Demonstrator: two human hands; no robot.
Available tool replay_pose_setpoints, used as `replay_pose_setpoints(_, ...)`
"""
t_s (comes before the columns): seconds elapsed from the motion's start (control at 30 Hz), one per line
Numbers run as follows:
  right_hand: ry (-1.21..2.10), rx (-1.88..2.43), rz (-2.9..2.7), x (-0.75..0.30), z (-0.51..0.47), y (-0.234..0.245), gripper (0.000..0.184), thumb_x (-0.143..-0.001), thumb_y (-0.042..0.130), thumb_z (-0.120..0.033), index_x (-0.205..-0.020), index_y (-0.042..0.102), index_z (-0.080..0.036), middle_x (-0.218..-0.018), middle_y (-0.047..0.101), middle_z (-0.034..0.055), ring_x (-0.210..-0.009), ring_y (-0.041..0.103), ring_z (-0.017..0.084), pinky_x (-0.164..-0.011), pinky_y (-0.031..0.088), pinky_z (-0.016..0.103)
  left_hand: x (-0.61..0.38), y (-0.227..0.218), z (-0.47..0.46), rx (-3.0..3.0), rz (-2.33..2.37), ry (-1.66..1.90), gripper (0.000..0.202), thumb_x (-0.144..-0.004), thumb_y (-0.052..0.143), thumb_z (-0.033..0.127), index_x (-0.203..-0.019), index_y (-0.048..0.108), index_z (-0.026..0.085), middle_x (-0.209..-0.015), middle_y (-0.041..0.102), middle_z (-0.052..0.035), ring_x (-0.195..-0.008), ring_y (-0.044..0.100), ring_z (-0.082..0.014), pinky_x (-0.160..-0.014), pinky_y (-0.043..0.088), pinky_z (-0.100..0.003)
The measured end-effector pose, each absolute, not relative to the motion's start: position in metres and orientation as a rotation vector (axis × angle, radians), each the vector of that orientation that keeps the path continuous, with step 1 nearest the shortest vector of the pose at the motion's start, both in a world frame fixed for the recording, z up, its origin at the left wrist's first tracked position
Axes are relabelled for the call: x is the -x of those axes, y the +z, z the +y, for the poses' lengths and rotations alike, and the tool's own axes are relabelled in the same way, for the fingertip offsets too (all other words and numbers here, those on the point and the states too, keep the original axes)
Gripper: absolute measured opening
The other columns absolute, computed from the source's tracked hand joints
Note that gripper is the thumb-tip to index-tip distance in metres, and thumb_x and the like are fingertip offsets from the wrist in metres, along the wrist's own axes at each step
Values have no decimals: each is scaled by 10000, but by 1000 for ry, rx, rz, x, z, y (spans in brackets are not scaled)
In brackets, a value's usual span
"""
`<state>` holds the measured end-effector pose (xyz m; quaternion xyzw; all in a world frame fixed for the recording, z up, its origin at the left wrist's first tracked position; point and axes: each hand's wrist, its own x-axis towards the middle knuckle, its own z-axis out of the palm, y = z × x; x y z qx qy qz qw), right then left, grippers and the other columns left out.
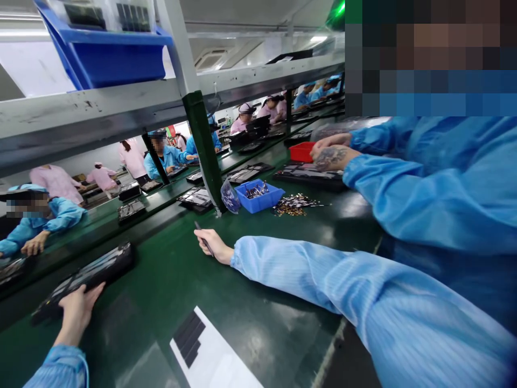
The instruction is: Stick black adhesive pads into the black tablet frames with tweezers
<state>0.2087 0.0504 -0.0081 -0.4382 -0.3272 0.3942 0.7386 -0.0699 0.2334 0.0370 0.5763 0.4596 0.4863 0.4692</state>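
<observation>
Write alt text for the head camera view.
On a green workbench, a person's right hand grips a slim dark tool while the left hand holds a black tray's edge. Ahead sit a blue bin of small metal parts and a loose pile of them; a co-worker's hand is beside a red bin.

Bright ceiling lights (318,39), glare on the workbench (258,337), warped edges

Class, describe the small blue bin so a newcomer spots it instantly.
On the green workbench, find the dark shelf post. Right of its foot sits a small blue plastic bin of metal parts, the bench's only blue one, a loose heap beside it.
</observation>
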Motion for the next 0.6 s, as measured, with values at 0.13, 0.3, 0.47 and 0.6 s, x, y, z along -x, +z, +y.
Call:
replay_pose_setpoints(0.13,844,1015,-765,-207,49,-8,334,-747,541,-376,-528,372,-191,-350,294,-97,-294,229,30,-308,146,179,70,27,233,-1419,1178,1079,103,-713,501,101,-683,599,110,-599,637,-61,-563,609,-132,-512,477,-178)
replay_pose_setpoints(0.3,798,1087,-828,-205,47,-7,335,-747,562,-363,-522,387,-187,-341,312,-92,-290,250,34,-297,160,173,58,35,227,-1480,1160,1139,104,-668,523,166,-698,611,120,-593,617,-20,-555,581,-121,-507,423,-175)
replay_pose_setpoints(0.47,803,1160,-851,-206,46,-10,328,-738,574,-378,-532,402,-189,-348,322,-90,-282,281,44,-280,184,175,36,57,197,-1652,1055,1209,133,-678,491,210,-705,606,149,-574,581,21,-573,540,-106,-560,394,-173)
replay_pose_setpoints(0.6,760,1218,-813,-214,46,-15,328,-760,551,-414,-591,373,-197,-412,343,-99,-308,315,44,-306,287,174,14,63,143,-1901,904,1027,153,-708,530,249,-687,648,155,-598,599,5,-626,546,-130,-628,407,-201)
